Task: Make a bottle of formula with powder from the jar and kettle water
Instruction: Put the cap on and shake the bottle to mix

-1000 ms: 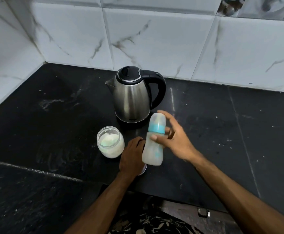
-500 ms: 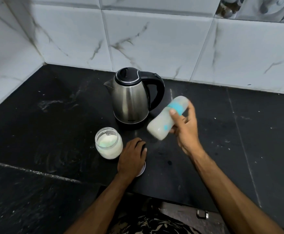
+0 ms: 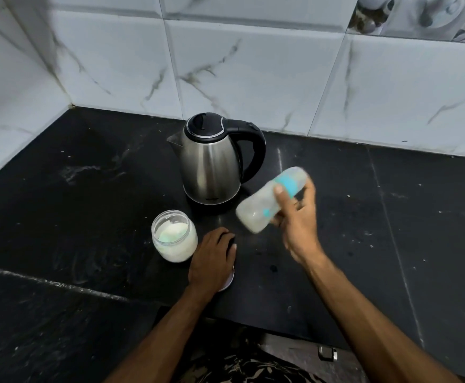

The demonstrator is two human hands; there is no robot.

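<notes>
My right hand [image 3: 299,217] grips a capped baby bottle [image 3: 261,208] with a turquoise ring, tilted with its cap up to the right and milky liquid in its lower end; it is held in the air and blurred. A steel kettle [image 3: 212,164] with a black lid and handle stands behind it. An open glass jar [image 3: 174,240] of white powder sits front left of the kettle. My left hand [image 3: 212,259] rests palm down on the black counter [image 3: 74,203], over a white lid [image 3: 229,280] that is mostly hidden.
White marbled tiles [image 3: 253,78] form the back wall and the left corner. The counter's front edge runs just below my left wrist. Patterned fabric [image 3: 248,366] shows at the bottom.
The bottle went from upright beside my left hand to tilted and higher on the right, and has kept swinging. My left hand stayed on the lid.
</notes>
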